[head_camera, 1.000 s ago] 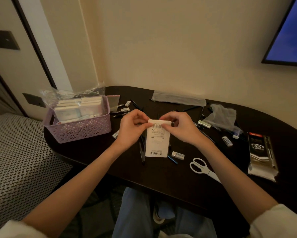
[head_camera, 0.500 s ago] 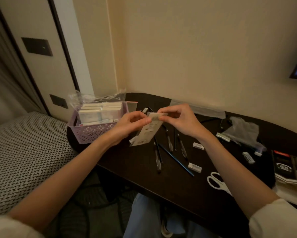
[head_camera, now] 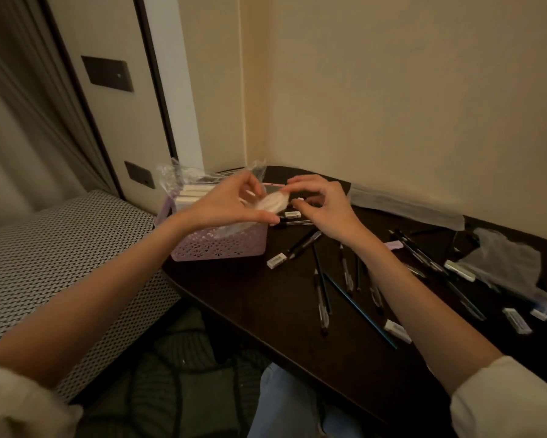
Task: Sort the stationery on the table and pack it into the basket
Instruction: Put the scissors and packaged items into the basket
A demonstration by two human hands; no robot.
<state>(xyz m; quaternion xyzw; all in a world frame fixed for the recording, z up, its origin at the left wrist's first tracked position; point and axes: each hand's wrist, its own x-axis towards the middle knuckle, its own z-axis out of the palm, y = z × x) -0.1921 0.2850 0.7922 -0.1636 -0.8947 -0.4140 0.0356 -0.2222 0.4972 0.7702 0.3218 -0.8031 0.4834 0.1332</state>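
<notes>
A lilac plastic basket (head_camera: pixel 221 245) stands at the table's left end with white boxed packs (head_camera: pixel 193 192) and crumpled clear wrap inside. My left hand (head_camera: pixel 224 207) holds a blurred white packet (head_camera: pixel 272 202) between thumb and fingers, above the basket's right rim. My right hand (head_camera: pixel 326 210) hovers with curled fingers at the packet's right end; blur hides whether it pinches the packet. Several dark pens (head_camera: pixel 319 289) and small white erasers (head_camera: pixel 277 260) lie scattered on the dark table (head_camera: pixel 266 311).
Clear plastic bags lie by the wall (head_camera: pixel 405 203) and at the right (head_camera: pixel 506 263). More erasers (head_camera: pixel 397 330) lie near the front edge. A patterned bed (head_camera: pixel 44 248) adjoins the table on the left. My knees are below the table edge.
Both hands carried the white packet leftward and up, from over the pens to above the basket's right rim. My view has swung left, so the scissors and black pack are out of sight.
</notes>
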